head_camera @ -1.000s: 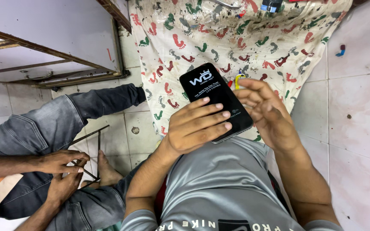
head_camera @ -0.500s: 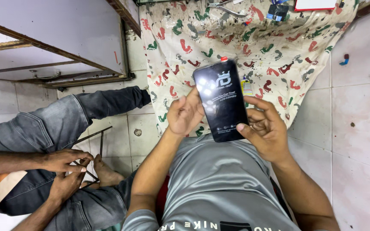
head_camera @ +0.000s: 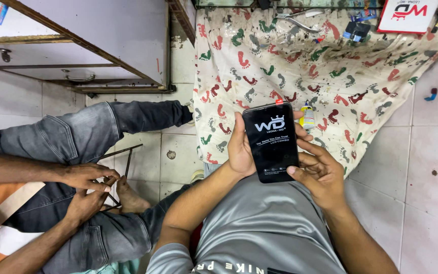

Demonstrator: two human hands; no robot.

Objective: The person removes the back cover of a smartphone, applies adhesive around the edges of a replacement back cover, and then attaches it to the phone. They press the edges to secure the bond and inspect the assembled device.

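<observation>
Both hands grip the black phone screen [head_camera: 272, 142] upright: left hand [head_camera: 240, 149] clasping its edge, right hand [head_camera: 320, 170] fingers pinching the lower corner.

Glossy black phone panel [head_camera: 271, 142], stained printed cloth [head_camera: 330, 71]

I see my left hand [head_camera: 240, 149] gripping the black phone screen panel [head_camera: 272, 142] along its left edge, while my right hand [head_camera: 320, 170] supports its lower right corner. Below it lies the footprint-patterned cloth [head_camera: 280, 66]. At left, another person's hands [head_camera: 84, 190] pinch thin metal rods [head_camera: 122, 160].
</observation>
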